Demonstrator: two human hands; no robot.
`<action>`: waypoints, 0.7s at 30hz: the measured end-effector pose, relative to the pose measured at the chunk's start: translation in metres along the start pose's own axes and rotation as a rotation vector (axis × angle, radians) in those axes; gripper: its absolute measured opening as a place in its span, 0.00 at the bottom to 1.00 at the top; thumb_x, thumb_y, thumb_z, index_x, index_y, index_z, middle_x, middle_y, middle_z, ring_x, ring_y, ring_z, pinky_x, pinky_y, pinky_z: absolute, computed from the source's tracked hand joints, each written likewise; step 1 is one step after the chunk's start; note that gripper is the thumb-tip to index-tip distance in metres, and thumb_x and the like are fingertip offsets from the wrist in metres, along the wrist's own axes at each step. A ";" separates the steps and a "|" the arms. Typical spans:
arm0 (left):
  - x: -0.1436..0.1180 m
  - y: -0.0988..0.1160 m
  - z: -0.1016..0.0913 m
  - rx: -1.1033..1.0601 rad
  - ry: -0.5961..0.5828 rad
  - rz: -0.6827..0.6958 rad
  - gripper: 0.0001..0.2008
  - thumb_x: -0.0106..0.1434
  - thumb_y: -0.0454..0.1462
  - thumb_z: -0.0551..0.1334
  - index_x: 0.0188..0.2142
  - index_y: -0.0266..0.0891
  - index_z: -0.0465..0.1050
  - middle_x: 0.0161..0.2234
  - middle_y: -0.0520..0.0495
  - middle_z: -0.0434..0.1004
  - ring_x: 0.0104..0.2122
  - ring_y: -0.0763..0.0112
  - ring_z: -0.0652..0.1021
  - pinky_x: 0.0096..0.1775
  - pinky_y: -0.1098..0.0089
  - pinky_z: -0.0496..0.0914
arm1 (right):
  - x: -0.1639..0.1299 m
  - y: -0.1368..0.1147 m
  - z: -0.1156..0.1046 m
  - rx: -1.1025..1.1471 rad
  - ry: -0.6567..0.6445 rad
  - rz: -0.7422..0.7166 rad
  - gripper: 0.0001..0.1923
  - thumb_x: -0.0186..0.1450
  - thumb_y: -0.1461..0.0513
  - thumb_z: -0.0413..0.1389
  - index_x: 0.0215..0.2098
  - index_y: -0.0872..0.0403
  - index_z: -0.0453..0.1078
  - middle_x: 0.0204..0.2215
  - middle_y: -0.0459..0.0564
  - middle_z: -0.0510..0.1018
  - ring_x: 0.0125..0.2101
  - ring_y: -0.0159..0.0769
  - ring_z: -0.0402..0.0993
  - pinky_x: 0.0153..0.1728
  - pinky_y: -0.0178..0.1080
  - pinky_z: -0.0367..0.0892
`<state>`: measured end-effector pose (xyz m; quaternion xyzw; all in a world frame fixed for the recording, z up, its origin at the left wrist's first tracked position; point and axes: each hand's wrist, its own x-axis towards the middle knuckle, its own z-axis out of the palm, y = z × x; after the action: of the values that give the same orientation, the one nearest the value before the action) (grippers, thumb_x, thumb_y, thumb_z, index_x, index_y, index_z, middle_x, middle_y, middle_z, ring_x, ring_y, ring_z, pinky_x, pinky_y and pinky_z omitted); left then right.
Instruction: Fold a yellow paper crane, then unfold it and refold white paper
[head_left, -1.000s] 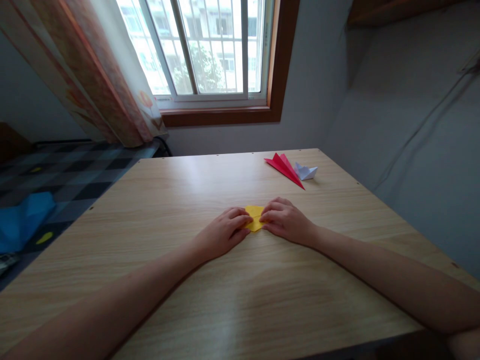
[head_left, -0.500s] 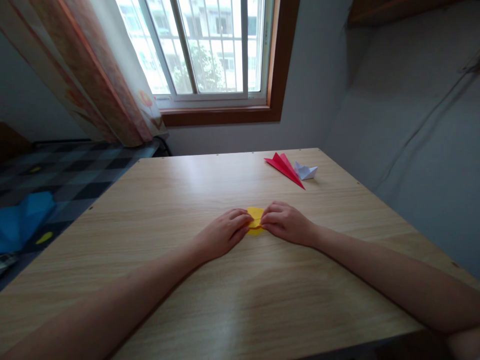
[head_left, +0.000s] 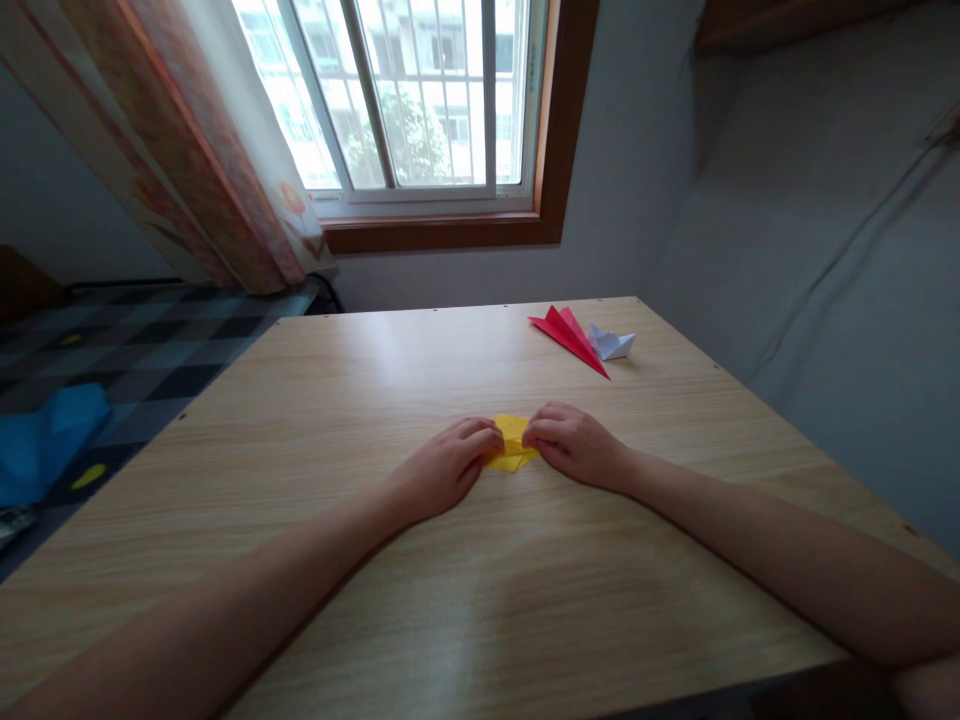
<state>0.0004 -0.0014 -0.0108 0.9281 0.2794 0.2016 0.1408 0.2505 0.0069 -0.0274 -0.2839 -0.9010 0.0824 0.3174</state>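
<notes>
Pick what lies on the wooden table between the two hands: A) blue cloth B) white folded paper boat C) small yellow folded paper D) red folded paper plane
C: the small yellow folded paper sits between the left hand and right hand, fingertips of both on it.

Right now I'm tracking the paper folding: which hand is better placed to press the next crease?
Probably the right hand: its fingertips lie on the yellow paper, while the left hand only pins its edge.
</notes>
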 end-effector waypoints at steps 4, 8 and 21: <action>0.001 0.002 -0.002 -0.008 0.013 0.033 0.15 0.68 0.29 0.54 0.49 0.41 0.72 0.49 0.44 0.74 0.51 0.65 0.73 0.54 0.64 0.69 | -0.001 0.001 0.000 0.021 0.016 -0.031 0.12 0.64 0.71 0.51 0.37 0.53 0.75 0.34 0.51 0.79 0.37 0.38 0.73 0.40 0.40 0.69; 0.000 0.000 0.000 -0.007 0.023 0.031 0.15 0.68 0.29 0.54 0.49 0.41 0.74 0.50 0.44 0.74 0.51 0.66 0.73 0.54 0.64 0.69 | -0.001 -0.001 -0.002 0.025 0.009 -0.033 0.13 0.64 0.71 0.52 0.38 0.53 0.76 0.35 0.52 0.79 0.37 0.38 0.72 0.41 0.41 0.69; 0.001 -0.001 0.001 0.011 0.024 0.027 0.15 0.68 0.30 0.54 0.49 0.42 0.75 0.50 0.44 0.74 0.52 0.65 0.73 0.56 0.62 0.69 | -0.001 -0.001 -0.005 0.068 -0.004 -0.063 0.14 0.64 0.71 0.53 0.36 0.50 0.79 0.34 0.50 0.79 0.36 0.36 0.73 0.40 0.41 0.69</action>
<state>0.0008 -0.0003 -0.0118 0.9301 0.2695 0.2131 0.1296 0.2538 0.0051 -0.0234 -0.2442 -0.9068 0.1036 0.3276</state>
